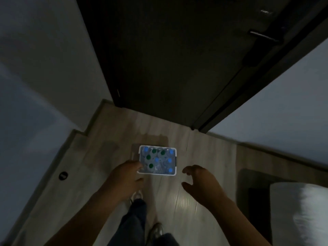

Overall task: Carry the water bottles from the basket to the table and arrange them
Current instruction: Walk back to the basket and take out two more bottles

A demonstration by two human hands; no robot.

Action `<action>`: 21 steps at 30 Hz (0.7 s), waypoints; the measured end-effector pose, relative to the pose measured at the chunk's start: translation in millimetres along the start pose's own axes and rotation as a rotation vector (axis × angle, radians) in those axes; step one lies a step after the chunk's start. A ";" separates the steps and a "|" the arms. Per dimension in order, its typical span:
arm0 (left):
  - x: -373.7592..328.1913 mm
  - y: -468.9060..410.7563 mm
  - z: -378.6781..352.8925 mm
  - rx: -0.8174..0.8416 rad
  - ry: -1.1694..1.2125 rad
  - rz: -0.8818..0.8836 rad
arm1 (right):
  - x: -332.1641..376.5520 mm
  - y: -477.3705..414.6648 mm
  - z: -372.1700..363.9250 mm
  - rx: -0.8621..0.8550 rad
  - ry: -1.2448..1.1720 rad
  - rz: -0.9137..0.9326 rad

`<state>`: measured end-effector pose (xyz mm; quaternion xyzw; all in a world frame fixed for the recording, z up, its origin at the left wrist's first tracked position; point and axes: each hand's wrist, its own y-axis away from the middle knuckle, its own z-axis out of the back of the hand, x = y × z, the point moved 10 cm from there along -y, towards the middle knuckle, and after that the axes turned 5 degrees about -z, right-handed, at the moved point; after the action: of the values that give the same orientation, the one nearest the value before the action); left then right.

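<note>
Two hands reach down over a pale plank floor [177, 210]; light is dim and the frame is soft.

Left hand [126, 178], lower centre-left: fingertips overlap the basket's lower-left corner. Cannot tell whether they curl round the rim or only touch it; the thumb sits below, apart from the fingers.

Basket [175, 162], centre of frame, just below a dark door [168, 59]: white-rimmed, rectangular, sitting on the floor. Its long side runs left to right across the frame, tilted slightly. Water bottles [156, 159] are packed inside, nine caps countable, blue and green mixed. They stand upright, long axes running floor to camera, caps facing up at the lens.

Right hand [200, 180], just right of the basket and apart from it: fingers spread and loosely hooked, thumb out, holding nothing.

Progress, as judged: at the very start. The basket looks full and every visible bottle is in it. No table can be made out; a pale shape at lower right is too unclear to name. Lifting, carrying and arranging all remain.
</note>
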<state>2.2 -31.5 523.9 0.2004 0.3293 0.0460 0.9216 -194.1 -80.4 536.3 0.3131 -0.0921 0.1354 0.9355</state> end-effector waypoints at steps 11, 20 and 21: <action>98.2 -143.1 -58.0 0.058 -0.012 0.126 | -13.4 -174.8 -48.5 0.087 0.064 -0.036; 199.1 -227.9 -156.6 0.025 -0.039 0.260 | -66.8 -299.6 -149.5 0.140 0.002 -0.125; 209.3 -236.0 -167.6 0.021 -0.026 0.273 | -72.4 -311.4 -162.9 0.145 -0.008 -0.134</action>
<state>49.3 -145.3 188.7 0.2535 0.2874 0.1648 0.9089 -151.5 -234.0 214.7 0.3861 -0.0649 0.0778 0.9169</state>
